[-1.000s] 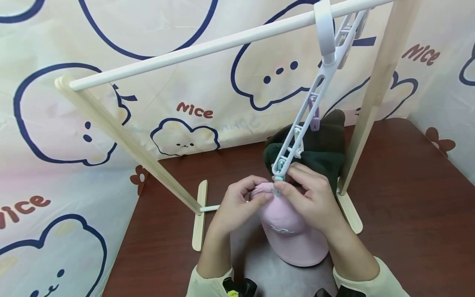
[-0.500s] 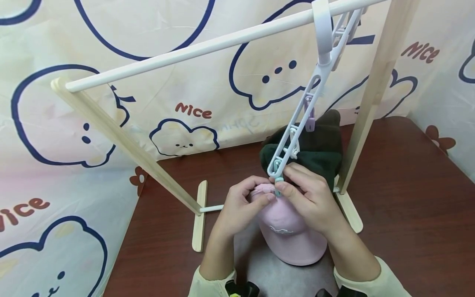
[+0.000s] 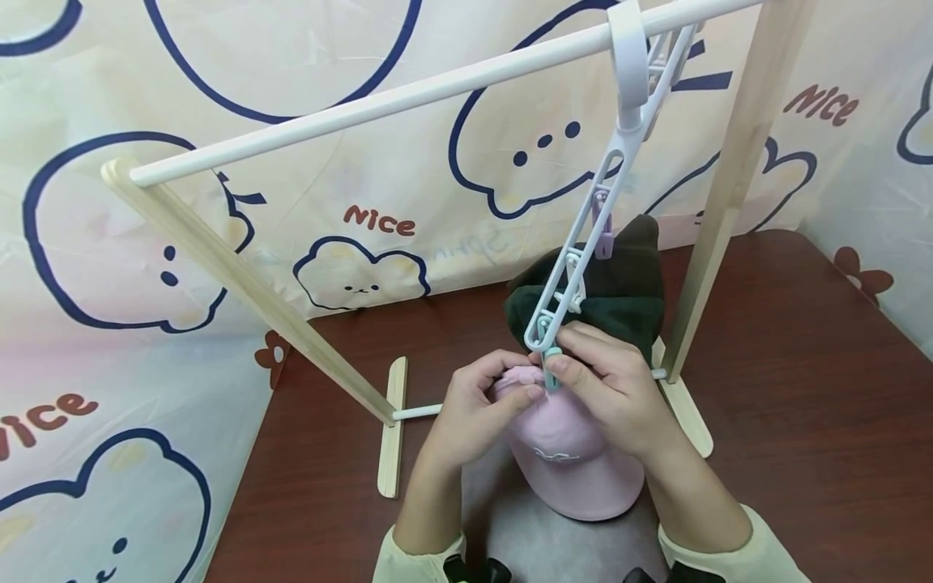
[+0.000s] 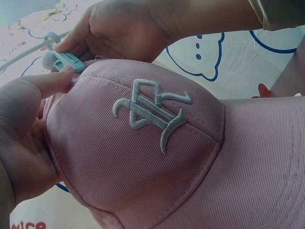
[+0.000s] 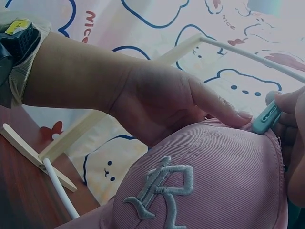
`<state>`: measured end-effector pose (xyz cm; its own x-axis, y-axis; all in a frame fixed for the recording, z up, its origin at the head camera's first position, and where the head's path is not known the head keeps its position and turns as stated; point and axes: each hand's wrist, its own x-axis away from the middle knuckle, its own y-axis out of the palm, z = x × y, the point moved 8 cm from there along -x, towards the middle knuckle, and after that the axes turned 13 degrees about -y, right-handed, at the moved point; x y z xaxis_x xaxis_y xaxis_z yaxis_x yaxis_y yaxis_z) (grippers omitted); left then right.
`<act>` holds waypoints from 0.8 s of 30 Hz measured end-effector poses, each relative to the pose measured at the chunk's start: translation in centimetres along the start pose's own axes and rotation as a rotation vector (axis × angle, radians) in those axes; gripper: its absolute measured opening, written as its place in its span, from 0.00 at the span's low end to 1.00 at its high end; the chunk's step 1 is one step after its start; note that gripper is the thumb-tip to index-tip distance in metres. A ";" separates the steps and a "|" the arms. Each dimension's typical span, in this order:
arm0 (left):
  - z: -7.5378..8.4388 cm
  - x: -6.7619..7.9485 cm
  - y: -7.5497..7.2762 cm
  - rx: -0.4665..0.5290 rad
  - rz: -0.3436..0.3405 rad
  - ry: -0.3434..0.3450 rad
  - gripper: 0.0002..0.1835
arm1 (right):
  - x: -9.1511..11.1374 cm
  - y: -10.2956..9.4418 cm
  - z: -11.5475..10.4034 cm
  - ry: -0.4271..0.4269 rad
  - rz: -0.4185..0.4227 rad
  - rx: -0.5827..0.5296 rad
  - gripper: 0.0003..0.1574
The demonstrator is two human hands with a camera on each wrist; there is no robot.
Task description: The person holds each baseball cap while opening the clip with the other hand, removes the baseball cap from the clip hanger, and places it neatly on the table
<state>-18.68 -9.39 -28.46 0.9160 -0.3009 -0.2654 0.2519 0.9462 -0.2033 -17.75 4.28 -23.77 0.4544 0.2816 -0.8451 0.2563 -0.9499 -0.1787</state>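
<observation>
A pink cap (image 3: 557, 429) with pale embroidery (image 4: 151, 112) hangs brim down under the low end of a light-blue clip hanger (image 3: 576, 259). My left hand (image 3: 470, 413) pinches the cap's upper edge between thumb and fingers. On that edge, beside the left thumb, sits a teal clothespin (image 5: 267, 118), linked to the hanger's end. My right hand (image 3: 615, 393) pinches this clothespin; in the right wrist view its fingers partly show at the right edge. The clothespin's tips overlap the cap edge, but how firmly they bite cannot be told.
The hanger hooks over a white rod (image 3: 379, 101) on a wooden stand (image 3: 248, 283). A dark green and brown cap (image 3: 619, 283) is behind the hanger, near a white clip (image 3: 574, 279) and a purple clip (image 3: 603, 235). A brown table (image 3: 802, 389) lies below.
The hanger has swung slightly left in the head view. The teal clothespin and the cap's upper edge sit a little lower. Both hands keep their grips.
</observation>
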 end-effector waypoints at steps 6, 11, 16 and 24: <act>0.1 0.0 0.1 0.003 -0.007 0.007 0.10 | 0.0 -0.2 0.2 0.019 -0.001 0.008 0.13; 0.0 0.0 0.1 -0.005 -0.002 0.007 0.10 | 0.0 -0.1 0.4 0.038 -0.002 0.000 0.14; 0.0 0.0 0.2 -0.006 -0.005 0.006 0.10 | 0.1 -0.1 0.4 0.039 -0.001 -0.002 0.14; 0.3 0.0 0.4 -0.008 -0.018 0.020 0.10 | 0.0 -0.2 0.4 0.032 0.013 -0.005 0.15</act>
<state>-18.53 -9.02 -28.28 0.9049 -0.3199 -0.2807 0.2653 0.9397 -0.2157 -18.10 4.46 -23.95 0.4852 0.2733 -0.8306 0.2542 -0.9530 -0.1650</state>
